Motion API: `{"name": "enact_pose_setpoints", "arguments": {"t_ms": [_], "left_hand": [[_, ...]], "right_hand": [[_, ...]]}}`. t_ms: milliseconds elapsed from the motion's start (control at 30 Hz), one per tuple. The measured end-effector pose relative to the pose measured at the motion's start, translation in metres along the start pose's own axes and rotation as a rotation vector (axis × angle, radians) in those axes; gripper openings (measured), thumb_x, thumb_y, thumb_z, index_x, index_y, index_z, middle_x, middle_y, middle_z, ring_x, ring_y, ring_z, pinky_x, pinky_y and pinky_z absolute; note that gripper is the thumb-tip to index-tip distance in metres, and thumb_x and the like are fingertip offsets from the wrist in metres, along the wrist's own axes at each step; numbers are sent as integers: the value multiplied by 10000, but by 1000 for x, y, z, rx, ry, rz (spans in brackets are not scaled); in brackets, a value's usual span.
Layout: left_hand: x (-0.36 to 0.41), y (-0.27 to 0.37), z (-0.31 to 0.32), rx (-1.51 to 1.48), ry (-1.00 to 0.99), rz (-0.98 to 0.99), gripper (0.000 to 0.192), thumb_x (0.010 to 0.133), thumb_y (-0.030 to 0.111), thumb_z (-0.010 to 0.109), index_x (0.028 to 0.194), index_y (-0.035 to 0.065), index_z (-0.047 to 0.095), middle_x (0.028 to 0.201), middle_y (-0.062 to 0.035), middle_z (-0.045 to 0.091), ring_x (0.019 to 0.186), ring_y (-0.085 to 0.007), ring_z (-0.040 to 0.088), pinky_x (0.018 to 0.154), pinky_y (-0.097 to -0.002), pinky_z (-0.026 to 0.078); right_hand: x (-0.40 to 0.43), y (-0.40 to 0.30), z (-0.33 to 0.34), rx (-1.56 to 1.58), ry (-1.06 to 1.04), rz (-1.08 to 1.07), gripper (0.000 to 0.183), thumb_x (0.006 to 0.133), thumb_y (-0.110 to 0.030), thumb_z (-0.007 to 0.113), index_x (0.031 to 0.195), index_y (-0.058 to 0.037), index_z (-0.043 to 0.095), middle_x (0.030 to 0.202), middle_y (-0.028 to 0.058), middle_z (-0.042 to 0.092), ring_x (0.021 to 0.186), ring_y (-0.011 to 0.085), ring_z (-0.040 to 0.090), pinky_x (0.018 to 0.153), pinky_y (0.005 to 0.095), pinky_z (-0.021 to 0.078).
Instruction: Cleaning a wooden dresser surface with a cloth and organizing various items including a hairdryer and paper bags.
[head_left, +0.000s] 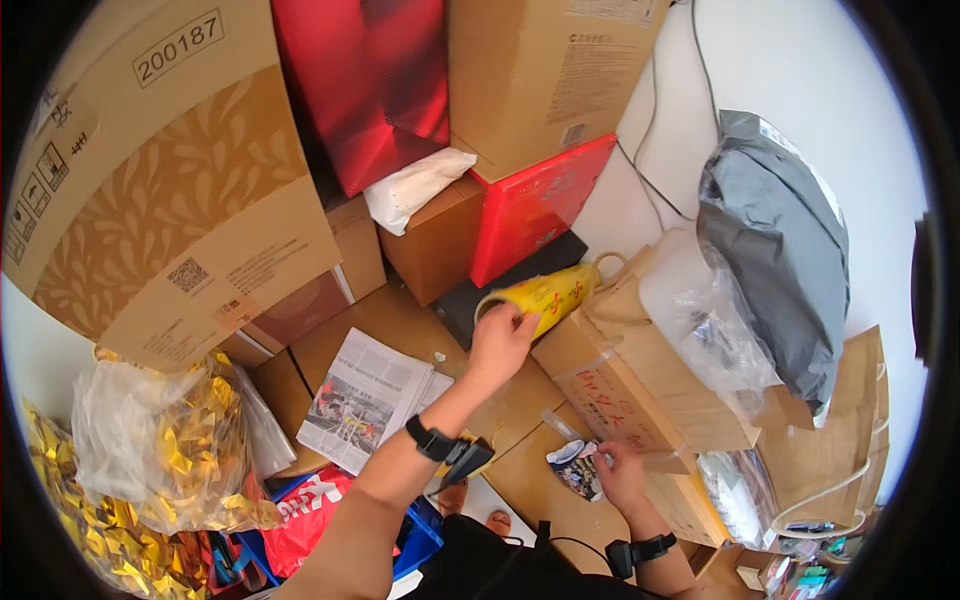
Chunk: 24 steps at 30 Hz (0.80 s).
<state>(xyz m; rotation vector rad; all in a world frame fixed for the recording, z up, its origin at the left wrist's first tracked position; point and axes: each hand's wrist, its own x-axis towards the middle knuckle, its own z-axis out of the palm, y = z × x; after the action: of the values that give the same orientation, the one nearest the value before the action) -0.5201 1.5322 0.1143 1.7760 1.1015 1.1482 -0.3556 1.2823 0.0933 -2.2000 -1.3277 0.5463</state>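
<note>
My left hand (501, 345) grips the near rim of a yellow printed cylindrical tube (551, 296), which lies tilted against a brown paper bag with a twisted handle. My right hand (621, 476) is lower right, its fingers on the edge of a small crumpled dark patterned packet (576, 469) on the wooden surface. A small clear plastic strip (561, 424) lies just above that packet. Folded newspapers (367, 397) lie left of my left forearm. Right of the tube stands a cardboard box with red handwriting (611, 409).
Large cartons (187, 187), a red glossy bag (375, 82) and a red flat box (536, 202) crowd the back. Grey plastic wrapping (780, 240) stands at right. Gold-patterned plastic bags (172, 442) and a red bag (304, 517) fill the lower left.
</note>
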Motion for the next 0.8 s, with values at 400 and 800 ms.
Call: {"name": "enact_pose_setpoints", "arguments": {"t_ms": [400, 800], "left_hand": [[199, 116, 102, -64, -240, 495, 236, 805, 148, 529, 816, -64, 631, 856, -270, 604, 822, -388, 601, 759, -424, 481], [142, 7, 87, -159, -438, 216, 301, 829, 28, 501, 1123, -8, 561, 1033, -168, 604, 945, -218, 593, 844, -301, 453]], "right_hand": [[-40, 30, -22, 3, 24, 65, 179, 788, -189, 626, 890, -43, 627, 812, 167, 622, 622, 293, 589, 597, 374, 479], [-22, 15, -25, 37, -45, 102, 177, 796, -166, 626, 917, -37, 626, 760, 153, 626, 612, 273, 600, 581, 348, 474]]}}
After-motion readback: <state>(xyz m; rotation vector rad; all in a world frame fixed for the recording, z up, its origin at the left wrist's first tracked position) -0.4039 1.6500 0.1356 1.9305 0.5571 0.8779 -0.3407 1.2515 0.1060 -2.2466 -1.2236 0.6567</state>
